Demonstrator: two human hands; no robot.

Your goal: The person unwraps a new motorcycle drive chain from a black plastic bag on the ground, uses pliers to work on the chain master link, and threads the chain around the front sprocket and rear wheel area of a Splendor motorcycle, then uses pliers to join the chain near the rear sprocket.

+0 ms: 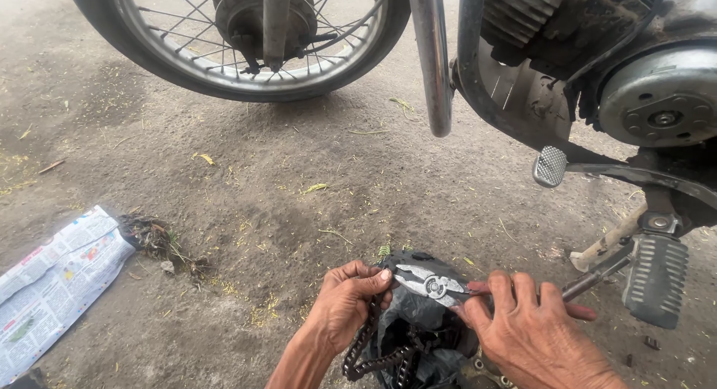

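Two bare hands meet at the lower centre of the frame. At lower left, a flat sheet of printed newspaper (56, 281) with small coloured pictures lies on the grey, gritty dirt ground (246, 180); no other package or sign shows. Moving right, the left hand (345, 299) is curled shut, pinching a dark, greasy metal drive chain (373, 352) bunched over a crumpled black plastic bag (422, 322). The right hand (526, 325) is wrapped closed around red-handled steel pliers (433, 284), whose nose points left at the chain by the left fingertips. The chain lies off the motorcycle (597, 82) at upper right, so refitting seems left; whether a link is opened I cannot tell.
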